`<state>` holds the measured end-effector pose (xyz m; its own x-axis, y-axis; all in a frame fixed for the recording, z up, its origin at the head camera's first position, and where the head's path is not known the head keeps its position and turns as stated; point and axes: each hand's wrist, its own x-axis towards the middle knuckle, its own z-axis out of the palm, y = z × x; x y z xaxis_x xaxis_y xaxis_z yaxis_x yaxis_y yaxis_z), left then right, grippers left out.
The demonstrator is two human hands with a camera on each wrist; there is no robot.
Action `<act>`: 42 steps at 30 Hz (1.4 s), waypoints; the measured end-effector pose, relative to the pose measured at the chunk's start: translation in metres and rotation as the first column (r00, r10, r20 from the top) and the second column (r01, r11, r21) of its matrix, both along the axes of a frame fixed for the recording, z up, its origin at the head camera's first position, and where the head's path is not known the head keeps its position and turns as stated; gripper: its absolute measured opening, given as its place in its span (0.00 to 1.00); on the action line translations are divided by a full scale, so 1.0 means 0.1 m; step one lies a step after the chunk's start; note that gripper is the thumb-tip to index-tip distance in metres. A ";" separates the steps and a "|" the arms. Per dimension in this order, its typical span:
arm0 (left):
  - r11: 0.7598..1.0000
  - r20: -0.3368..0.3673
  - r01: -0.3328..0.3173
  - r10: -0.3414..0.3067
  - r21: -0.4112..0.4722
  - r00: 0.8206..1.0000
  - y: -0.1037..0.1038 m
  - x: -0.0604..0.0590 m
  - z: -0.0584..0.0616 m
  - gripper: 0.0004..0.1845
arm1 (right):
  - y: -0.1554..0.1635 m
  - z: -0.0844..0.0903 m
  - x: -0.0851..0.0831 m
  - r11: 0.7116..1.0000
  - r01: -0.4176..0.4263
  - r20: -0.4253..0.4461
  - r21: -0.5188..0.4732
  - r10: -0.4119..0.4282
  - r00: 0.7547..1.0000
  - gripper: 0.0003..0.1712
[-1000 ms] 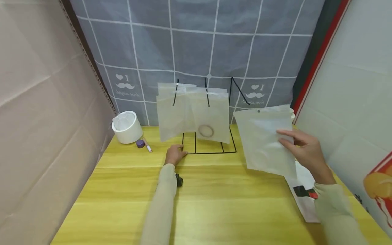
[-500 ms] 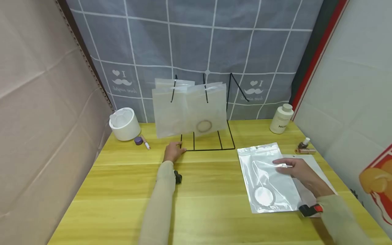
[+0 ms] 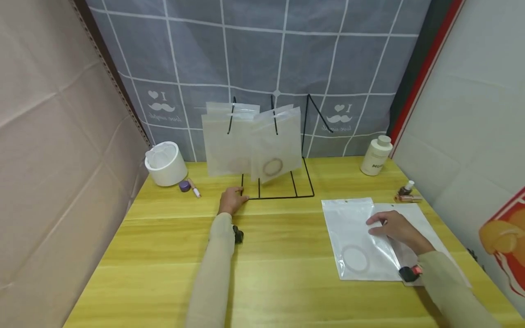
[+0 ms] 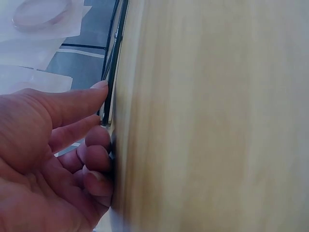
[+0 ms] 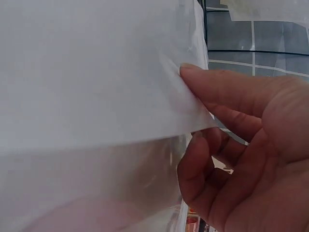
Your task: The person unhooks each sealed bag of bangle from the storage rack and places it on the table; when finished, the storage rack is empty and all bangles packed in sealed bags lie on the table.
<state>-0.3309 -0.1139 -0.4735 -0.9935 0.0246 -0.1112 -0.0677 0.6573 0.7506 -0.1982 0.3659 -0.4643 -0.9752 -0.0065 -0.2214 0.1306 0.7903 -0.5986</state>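
the table (image 3: 164, 273) is yellow wood-grain, the wire rack (image 3: 283, 197) black, the flat pouch (image 3: 352, 228) white, the backdrop (image 3: 254, 59) grey with a white grid.

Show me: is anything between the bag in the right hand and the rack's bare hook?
Nothing visible stands between the bag and that hook; the white bottle is off to the right, and the left hand grips the rack at its left corner.

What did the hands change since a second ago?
The right hand brought the white bag down to the table, nearer the person, and still pinches its edge. The white bottle, mostly hidden behind that bag before, now shows. The left hand still holds the corner of the black rack, and the hanging bags are still on it.
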 end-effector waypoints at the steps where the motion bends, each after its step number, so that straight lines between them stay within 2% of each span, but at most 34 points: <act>1: 1.000 -0.001 0.003 -0.003 0.000 1.000 0.00 0.00 0.00 0.26 | 0.00 -0.01 -0.01 1.000 0.006 0.008 0.000 -0.006 1.000 0.18; 5: 1.000 0.008 0.005 -0.005 0.005 1.000 -0.02 0.01 0.01 0.26 | 0.03 -0.03 -0.02 1.000 -0.003 0.031 -0.015 0.004 0.999 0.19; 10: 1.000 0.009 -0.011 0.011 0.017 1.000 -0.04 0.00 -0.01 0.26 | 0.04 -0.03 -0.04 0.998 -0.044 0.018 -0.038 0.045 0.999 0.19; 18: 1.000 -0.003 -0.008 0.009 0.009 1.000 -0.10 -0.04 0.00 0.27 | 0.04 -0.02 -0.12 0.999 -0.050 0.023 -0.018 0.051 0.998 0.19; 25: 1.000 -0.021 -0.002 0.003 0.009 1.000 -0.13 -0.04 0.00 0.26 | 0.06 -0.02 -0.18 0.997 -0.073 0.073 -0.038 0.075 0.994 0.22; 30: 1.000 -0.028 0.007 -0.007 0.012 1.000 -0.12 -0.01 -0.01 0.26 | 0.04 0.06 -0.27 0.997 -0.056 0.014 -0.053 0.057 0.998 0.24; 33: 1.000 -0.024 0.006 -0.006 0.014 1.000 -0.11 0.00 -0.01 0.27 | -0.12 0.16 -0.40 0.996 -0.038 -0.083 -0.086 0.030 0.996 0.25; 34: 1.000 -0.023 0.004 -0.004 0.014 1.000 -0.11 0.00 -0.02 0.26 | -0.20 0.18 -0.46 0.994 -0.031 -0.142 -0.104 0.016 0.990 0.25; 36: 1.000 -0.024 0.000 0.000 0.016 1.000 -0.11 0.00 -0.01 0.26 | -0.37 0.21 -0.59 0.988 -0.029 -0.280 -0.151 -0.014 0.960 0.23; 39: 1.000 -0.027 0.001 0.000 0.021 1.000 -0.07 0.02 0.00 0.25 | -0.63 0.24 -0.80 0.977 -0.040 -0.458 -0.208 -0.061 0.887 0.20; 40: 1.000 -0.026 0.002 -0.001 0.024 1.000 -0.06 0.02 0.00 0.25 | -0.71 0.25 -0.86 0.971 -0.056 -0.503 -0.232 -0.071 0.862 0.19; 42: 1.000 -0.023 0.005 -0.004 0.029 1.000 -0.04 0.03 0.01 0.25 | -0.90 0.35 -0.95 0.953 -0.098 -0.538 -0.286 -0.075 0.840 0.18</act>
<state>-0.3274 -0.1176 -0.4729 -0.9956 0.0321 -0.0876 -0.0473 0.6354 0.7707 -0.2931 0.2760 -0.4290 -0.9364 0.0025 0.3508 -0.2873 0.5683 -0.7710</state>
